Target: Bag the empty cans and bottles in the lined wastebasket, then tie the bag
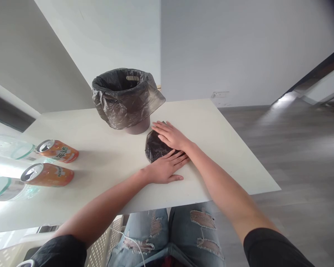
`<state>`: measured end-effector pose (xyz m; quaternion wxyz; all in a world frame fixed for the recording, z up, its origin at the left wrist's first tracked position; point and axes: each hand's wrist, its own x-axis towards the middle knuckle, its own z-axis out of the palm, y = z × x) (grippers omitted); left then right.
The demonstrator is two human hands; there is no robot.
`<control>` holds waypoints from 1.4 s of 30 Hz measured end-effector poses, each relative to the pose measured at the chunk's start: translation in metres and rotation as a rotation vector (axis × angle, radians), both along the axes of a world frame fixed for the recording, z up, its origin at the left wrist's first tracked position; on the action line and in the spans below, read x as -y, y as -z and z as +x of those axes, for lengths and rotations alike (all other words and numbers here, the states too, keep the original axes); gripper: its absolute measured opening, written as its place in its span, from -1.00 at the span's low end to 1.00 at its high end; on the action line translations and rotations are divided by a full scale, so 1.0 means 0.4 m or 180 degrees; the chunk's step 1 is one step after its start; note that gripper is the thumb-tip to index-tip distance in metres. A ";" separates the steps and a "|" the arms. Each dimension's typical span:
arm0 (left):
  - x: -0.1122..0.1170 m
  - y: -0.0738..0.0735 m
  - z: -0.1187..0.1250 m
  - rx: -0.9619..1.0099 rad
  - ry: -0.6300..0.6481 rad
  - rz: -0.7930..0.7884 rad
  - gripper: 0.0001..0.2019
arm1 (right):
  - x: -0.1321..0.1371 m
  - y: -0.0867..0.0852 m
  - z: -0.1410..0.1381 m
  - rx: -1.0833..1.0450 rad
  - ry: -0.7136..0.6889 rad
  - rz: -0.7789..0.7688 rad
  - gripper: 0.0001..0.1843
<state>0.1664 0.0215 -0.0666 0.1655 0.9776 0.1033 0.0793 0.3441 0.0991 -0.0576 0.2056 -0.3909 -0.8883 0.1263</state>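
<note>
On the white table (228,148) lies a bunched black plastic bag (153,146). My left hand (165,168) rests against its near side, fingers stretched out flat and pointing right. Across the bag's upper right side lies my right hand (172,137), with its fingers extended to the left. Between them the two hands cover much of the bag, so what is under the palms is hidden. Just behind stands a trash bin (137,127) lined with a black garbage bag (125,109), whose edge is folded over the rim.
Two orange soda cans (61,151) stand at the left of the table, beside clear containers (9,187) with greenish rims. A wall (189,52) rises behind the table. Below the near edge, a white perforated basket (102,241) and a thin white cable (137,246) show.
</note>
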 end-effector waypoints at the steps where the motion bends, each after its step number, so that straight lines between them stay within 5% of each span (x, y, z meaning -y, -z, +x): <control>1: -0.003 -0.009 -0.002 0.0146 -0.0010 0.0057 -0.23 | -0.006 0.000 0.010 -0.0005 0.0182 -0.0020 -0.38; 5: -0.024 -0.031 -0.014 0.0687 -0.0689 0.0229 -0.49 | -0.031 0.021 0.051 0.0194 0.0562 -0.0368 -0.33; 8: -0.037 -0.020 -0.017 0.0437 -0.1112 0.0280 -0.45 | -0.040 0.044 0.069 0.0355 0.0585 -0.0495 -0.30; 16: -0.032 0.023 -0.020 -0.0094 -0.1290 0.0182 -0.24 | -0.044 0.057 0.067 0.0693 0.0693 -0.0523 -0.30; 24: -0.033 0.006 -0.028 -0.0080 -0.1278 0.0027 -0.28 | -0.043 0.047 0.070 0.0400 0.0730 -0.0484 -0.36; 28: -0.043 -0.023 -0.033 0.0584 -0.2188 0.0400 -0.57 | -0.036 0.011 0.121 -0.0267 0.1503 -0.0101 -0.47; 31: -0.052 -0.031 -0.045 0.0405 -0.3150 0.0573 -0.76 | -0.024 -0.015 0.177 -0.0381 0.2343 -0.0533 -0.69; 33: -0.055 -0.026 -0.051 0.0102 -0.3369 0.0492 -0.79 | -0.018 -0.025 0.204 -0.0467 0.2582 -0.1026 -0.79; 42: -0.070 -0.020 -0.050 -0.0009 -0.3379 0.0437 -0.73 | -0.014 -0.029 0.171 -0.0629 0.2022 -0.1820 -0.63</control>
